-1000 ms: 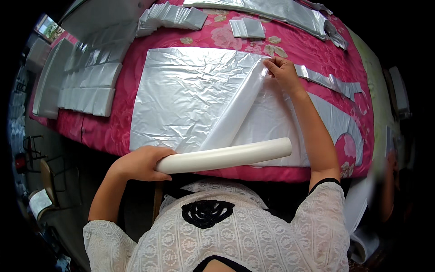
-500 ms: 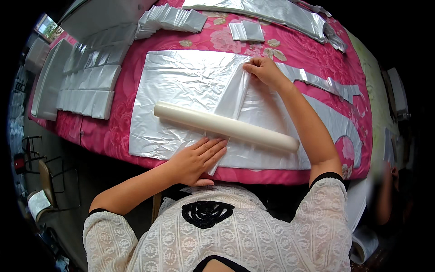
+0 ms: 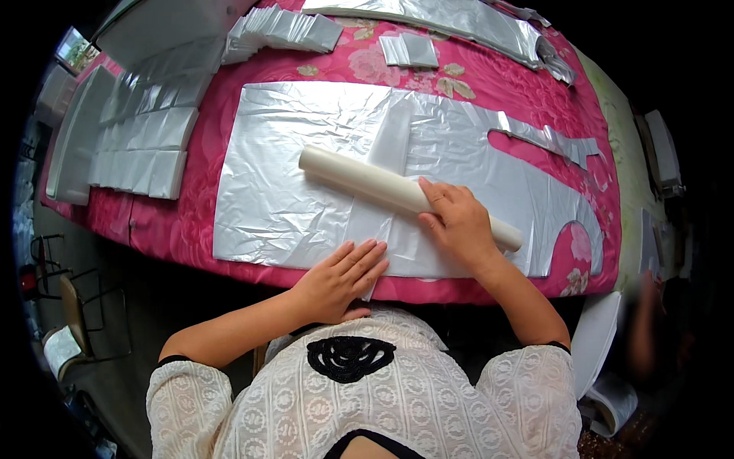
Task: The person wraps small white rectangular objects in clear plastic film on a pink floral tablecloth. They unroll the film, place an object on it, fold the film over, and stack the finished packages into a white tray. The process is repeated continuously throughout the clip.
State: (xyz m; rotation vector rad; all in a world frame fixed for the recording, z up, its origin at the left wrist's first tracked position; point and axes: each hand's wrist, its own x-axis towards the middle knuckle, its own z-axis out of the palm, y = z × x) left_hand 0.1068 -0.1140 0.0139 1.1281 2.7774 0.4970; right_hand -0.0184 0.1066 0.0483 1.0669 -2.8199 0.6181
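Observation:
A stack of silvery-white plastic film sheets (image 3: 275,206) lies flat before me, with curved cut-outs at its right end. Across the top sheet runs a folded strip (image 3: 391,141). My left hand (image 3: 342,279) rests with its fingers stretched out on the strip's near end, at the table's front edge. Lying slantwise over the film is a white tube (image 3: 355,172), its left end farther from me. My right hand (image 3: 461,226) is closed over the tube right of its middle, thumb on the near side. The part of the tube under that hand is hidden.
The table wears a pink flowered cloth (image 3: 202,229). Several rows of folded film packets (image 3: 138,172) stand at the left beside a whitish bin (image 3: 69,153). More packets (image 3: 409,50) and a long film stack (image 3: 436,17) lie at the back. A chair (image 3: 73,306) stands at lower left.
My right hand has let go of the film's far edge, come nearer and taken hold of the tube. The tube has shifted rightward. The lifted fold now lies flat; my left hand stays put.

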